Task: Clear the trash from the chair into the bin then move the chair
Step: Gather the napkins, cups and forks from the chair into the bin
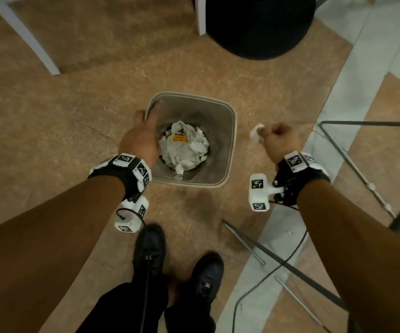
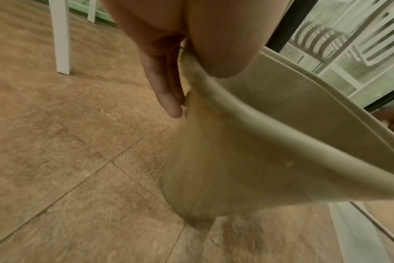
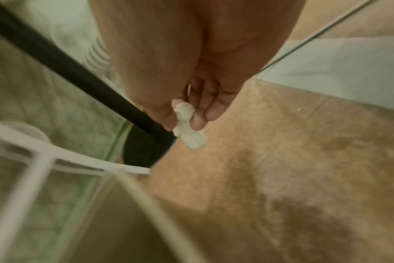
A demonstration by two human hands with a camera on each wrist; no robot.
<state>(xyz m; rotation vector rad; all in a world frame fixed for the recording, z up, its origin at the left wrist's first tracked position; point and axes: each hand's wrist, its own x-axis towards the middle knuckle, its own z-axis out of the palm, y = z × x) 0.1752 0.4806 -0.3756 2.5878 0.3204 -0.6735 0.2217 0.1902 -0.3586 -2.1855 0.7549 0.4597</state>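
A beige square bin (image 1: 231,140) stands on the tan floor and holds crumpled white paper (image 1: 184,145) with an orange scrap. My left hand (image 1: 149,111) grips the bin's left rim. In the left wrist view the left hand (image 2: 198,94) has its thumb on one side of the rim (image 2: 270,135) and straight fingers (image 2: 167,96) along the other. To the right of the bin and above the floor, my right hand (image 1: 262,133) pinches a small white paper scrap (image 1: 256,132). The right wrist view shows the scrap (image 3: 188,128) between thumb and fingertips of the right hand (image 3: 187,122).
Thin grey metal legs (image 1: 352,159) stand at the right and cross the floor near my feet (image 1: 149,248). A black round base (image 1: 259,27) lies beyond the bin, with white furniture legs (image 1: 23,37) at the far left. A black cable (image 1: 266,277) runs over the floor.
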